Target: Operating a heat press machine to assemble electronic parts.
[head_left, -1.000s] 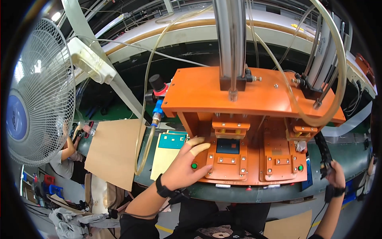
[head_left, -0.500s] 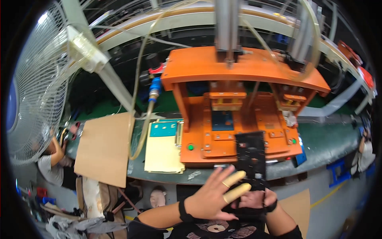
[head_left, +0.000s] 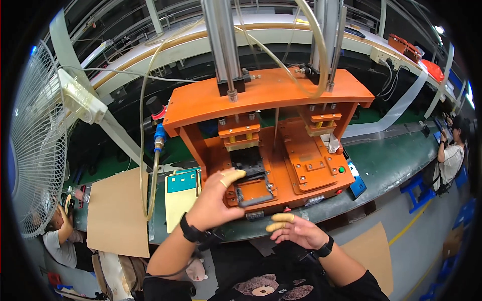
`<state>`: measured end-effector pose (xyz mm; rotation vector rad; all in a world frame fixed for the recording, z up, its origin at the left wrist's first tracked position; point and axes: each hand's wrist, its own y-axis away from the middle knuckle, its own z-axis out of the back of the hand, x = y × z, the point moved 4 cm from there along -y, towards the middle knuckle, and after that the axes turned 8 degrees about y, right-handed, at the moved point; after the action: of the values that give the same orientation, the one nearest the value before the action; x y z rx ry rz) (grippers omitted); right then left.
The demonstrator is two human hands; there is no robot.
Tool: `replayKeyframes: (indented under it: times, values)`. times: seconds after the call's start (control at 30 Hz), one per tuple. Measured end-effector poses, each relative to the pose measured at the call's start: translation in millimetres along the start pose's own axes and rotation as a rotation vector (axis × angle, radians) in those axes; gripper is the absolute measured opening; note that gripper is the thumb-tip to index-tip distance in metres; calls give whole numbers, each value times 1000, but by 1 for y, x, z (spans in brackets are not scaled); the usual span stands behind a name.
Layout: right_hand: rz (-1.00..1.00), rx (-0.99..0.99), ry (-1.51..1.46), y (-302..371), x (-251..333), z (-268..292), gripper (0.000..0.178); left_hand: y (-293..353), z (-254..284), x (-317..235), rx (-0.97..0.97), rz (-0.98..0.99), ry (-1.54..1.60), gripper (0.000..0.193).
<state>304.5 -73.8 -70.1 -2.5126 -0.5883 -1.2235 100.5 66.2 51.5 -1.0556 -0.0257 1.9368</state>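
A dark, frame-like rectangular part [head_left: 255, 202] lies in the left station of an orange press [head_left: 266, 100], its far end below the left press head [head_left: 240, 135]. My left hand [head_left: 213, 203] is at the left side of this part, index finger over its upper left and thumb near its front edge. The fingers are apart; whether they touch the part is hard to see. My right hand [head_left: 298, 233] hovers in front of the press, empty, fingers loosely bent and apart. Both hands wear yellow finger covers. The right station [head_left: 314, 165] holds no such part.
Left of the press lie yellow and teal sheets [head_left: 181, 193] and a brown cardboard panel [head_left: 118, 213]. A fan [head_left: 37, 140] stands at far left. Air hoses [head_left: 150, 185] hang beside the press. A blue object [head_left: 357, 179] leans at its right. Co-workers sit at both sides.
The dark part, held up by my right hand before, now lies in the left station. My left hand has moved forward to it; my right hand has let go. The view has shifted.
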Motion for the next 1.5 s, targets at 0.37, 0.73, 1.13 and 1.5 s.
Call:
replayKeyframes:
  times: [0.37,0.73,1.13,1.5]
  values:
    - [-192,-313,297,86,-58,41,47,-42,18,-3,359,46,-144,66]
    - [-273,-204,468,62,-74,32,47,56,14,37,-259,-95,-64,67]
    - [-289,-97,508,10,-86,11,42,130,4,49,-264,91,-291,73]
    - [-334,25,630,-39,-99,-9,40,182,11,67,-135,245,-397,27]
